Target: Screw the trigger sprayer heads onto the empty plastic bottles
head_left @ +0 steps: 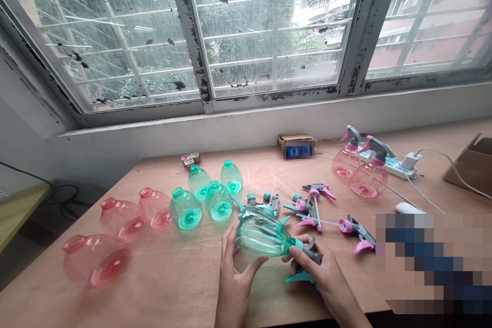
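My left hand (240, 271) cups the body of a clear green spray bottle (261, 230), fingers behind it and thumb below. The bottle is tipped on its side, its neck pointing right. At that neck, my right hand (313, 264) grips a grey and teal trigger sprayer head (302, 275) by its collar, thumb on top. The head sits against the bottle mouth; whether it is screwed tight I cannot tell. Just beyond my hands lie several loose sprayer heads, teal ones (272, 202) and pink ones (307, 207), with thin tubes.
Open green bottles (185, 210) and pink bottles (96, 261) stand to the left. Two pink bottles with sprayers (369, 177) stand at the back right beside a power strip (395, 168). A small cardboard box (295, 147) is near the wall. A pixelated patch covers the right front.
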The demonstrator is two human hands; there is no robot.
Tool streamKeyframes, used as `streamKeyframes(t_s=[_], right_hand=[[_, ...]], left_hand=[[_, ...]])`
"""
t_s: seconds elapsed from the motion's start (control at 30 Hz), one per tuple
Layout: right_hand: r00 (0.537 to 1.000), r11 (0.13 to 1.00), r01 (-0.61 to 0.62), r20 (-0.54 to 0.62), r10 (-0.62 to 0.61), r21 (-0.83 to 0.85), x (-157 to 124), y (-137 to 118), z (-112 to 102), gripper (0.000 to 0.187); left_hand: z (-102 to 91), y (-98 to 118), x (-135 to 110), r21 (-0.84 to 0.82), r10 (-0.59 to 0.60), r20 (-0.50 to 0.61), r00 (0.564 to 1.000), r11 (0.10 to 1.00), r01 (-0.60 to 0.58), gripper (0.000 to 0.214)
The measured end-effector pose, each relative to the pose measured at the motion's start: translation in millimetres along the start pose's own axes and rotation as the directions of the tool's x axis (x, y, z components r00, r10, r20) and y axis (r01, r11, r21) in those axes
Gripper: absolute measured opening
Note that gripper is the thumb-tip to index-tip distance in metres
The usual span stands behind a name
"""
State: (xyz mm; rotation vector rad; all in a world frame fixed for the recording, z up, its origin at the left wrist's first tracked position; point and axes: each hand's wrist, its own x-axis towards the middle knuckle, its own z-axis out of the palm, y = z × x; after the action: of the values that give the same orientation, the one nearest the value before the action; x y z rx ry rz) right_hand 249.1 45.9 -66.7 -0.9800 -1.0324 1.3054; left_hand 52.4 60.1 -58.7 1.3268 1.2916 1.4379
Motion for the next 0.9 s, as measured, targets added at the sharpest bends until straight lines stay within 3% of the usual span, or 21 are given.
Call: streamKeyframes(t_s=[0.17,0.3,0.4,0.5,0.6,0.73,0.8,0.9], right_hand=[[1.000,1.000,-0.001,0.008,0.001,0.010,-0.9,-0.1,-0.6,0.036],[0.997,0.999,-0.025,0.076,0.028,-0.041,-0.5,2.2,0.9,0.036],[0.998,0.999,-0.032,0.055,0.034,-0.025,-0.6,1.8,1.1,0.037],[0.998,0.998,-0.058,-0.009,0.058,0.032,-2.5,-3.0,-1.2,0.041],[0.994,0.989,-0.109,0.029,0.106,0.098,-6.3,-9.6,-4.3,0.050],[0.992,0.989,-0.126,0.020,0.124,0.077,-11.7,-12.6,-0.9,0.053],[0.993,0.992,-0.114,0.018,0.113,0.051,-14.2,-11.4,4.6,0.048],[0.997,0.994,-0.043,0.057,0.049,-0.099,-18.1,-10.6,12.6,0.041]], left_hand=[[0.4,2.5,-3.2,-0.020,-0.030,0.098,0.995,0.999,0.032,0.085],[-2.2,0.7,-4.9,-0.071,-0.066,0.044,0.997,0.995,0.069,0.083],[-3.7,-1.9,-4.6,-0.078,-0.085,0.053,0.995,0.993,0.089,0.078],[-4.4,0.7,-6.3,-0.021,0.006,0.074,0.997,1.000,-0.004,0.071],[-7.8,10.3,-12.1,0.027,0.057,0.094,0.994,0.998,-0.059,0.061],[-19.4,23.5,-22.0,-0.058,-0.053,0.180,0.982,0.996,0.064,0.075],[-26.4,25.5,-23.5,-0.128,-0.079,0.131,0.988,0.987,0.096,0.083],[-34.9,23.5,-19.7,-0.201,-0.178,-0.063,0.982,0.966,0.162,0.079]])
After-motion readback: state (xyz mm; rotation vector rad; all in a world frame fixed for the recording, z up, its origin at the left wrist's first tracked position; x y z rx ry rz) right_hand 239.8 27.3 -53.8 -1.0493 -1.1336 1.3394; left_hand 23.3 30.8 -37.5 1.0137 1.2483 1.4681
